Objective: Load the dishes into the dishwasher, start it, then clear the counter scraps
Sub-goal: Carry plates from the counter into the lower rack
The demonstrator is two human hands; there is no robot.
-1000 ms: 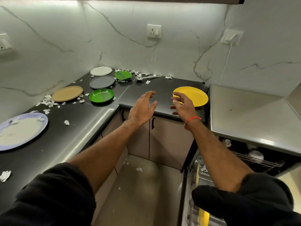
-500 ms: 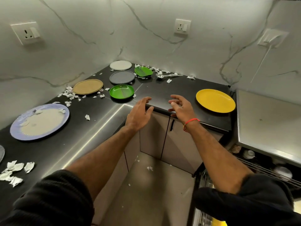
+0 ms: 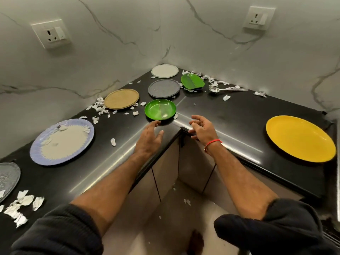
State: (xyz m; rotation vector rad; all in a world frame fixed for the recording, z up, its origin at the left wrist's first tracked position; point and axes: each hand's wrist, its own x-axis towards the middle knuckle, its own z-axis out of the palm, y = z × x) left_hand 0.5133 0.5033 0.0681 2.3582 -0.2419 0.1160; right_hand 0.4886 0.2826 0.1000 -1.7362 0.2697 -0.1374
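Both hands reach over the inner corner of the L-shaped black tabletop [image 3: 239, 115], empty and released: the left hand [image 3: 150, 139] has its fingers extended, its fingertips just short of the near rim of the near green plate [image 3: 160, 109], and the right hand [image 3: 201, 128] is loosely curled beside it, holding nothing (a red thread circles that wrist). The near green plate sits just inside the inner corner; behind it lie a grey plate [image 3: 164, 88], a white plate [image 3: 164, 71] in the far corner, and a second green plate [image 3: 192, 81] tilted on scraps. Toward the left edge lie a tan plate [image 3: 121, 98], a blue-rimmed plate [image 3: 62, 141] and part of a patterned grey plate [image 3: 7, 178]; a yellow plate [image 3: 300, 138] rests near the right edge. A metal spoon [image 3: 223, 89] lies along the far edge among torn paper scraps [image 3: 100, 107]. The dishwasher is out of view. Judged from its gloss and shallow wall, the near green plate is probably light, stiff plastic and somewhat slippery; a pinch at the near rim, thumb above and fingers beneath, seems suitable. The larger plates may be heavier and breakable, so a two-point rim hold would suit them.
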